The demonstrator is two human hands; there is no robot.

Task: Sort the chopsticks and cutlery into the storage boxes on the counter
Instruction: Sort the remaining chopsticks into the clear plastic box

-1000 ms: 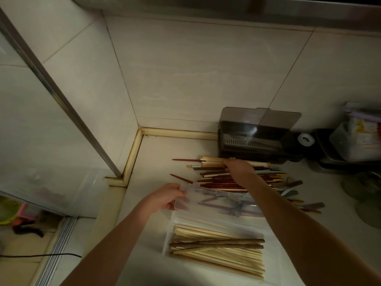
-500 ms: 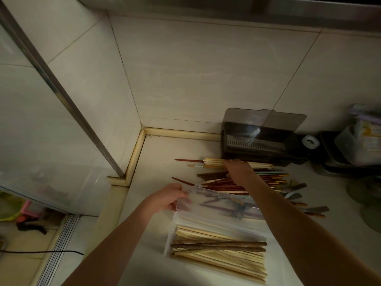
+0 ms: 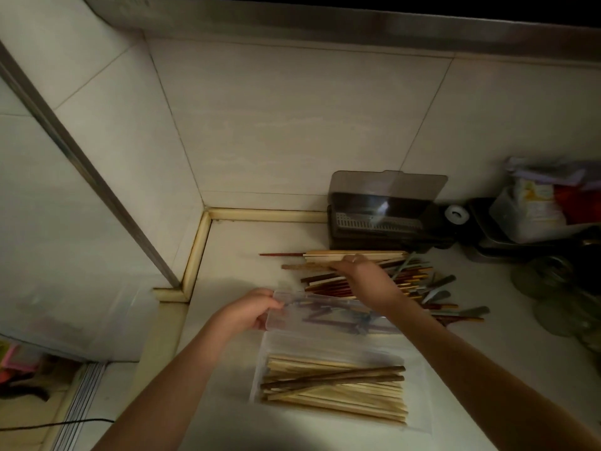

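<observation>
- While most of the chopsticks still lie loose, the pile [image 3: 374,275] sits on the counter [image 3: 247,242] between the dark box at the wall and the clear box nearer the person, with pale sticks at its far edge, reddish ones in the middle and a few flat cutlery handles [image 3: 442,288] fanned out at its right end.
- The right hand [image 3: 361,275] rests on top of the pile, fingers curled down over the pale sticks at the far side; whether it has actually closed round any of them cannot be told.
- The left hand [image 3: 250,312] pinches the left edge of the clear lid [image 3: 325,315], fingers bent over it, holding it tilted up.
- Below the lid, the clear box [image 3: 419,415] already holds a layer of pale chopsticks with two dark ones across them, all lying lengthwise.
- To do this step well, the person should probably gather only sticks of one colour, keep them parallel, and lift them clear of the reddish ones so none drag along.
- The lid should stay raised high enough for the bundle to pass under.
- The dark box [image 3: 383,222] stands open against the tiles.
</observation>
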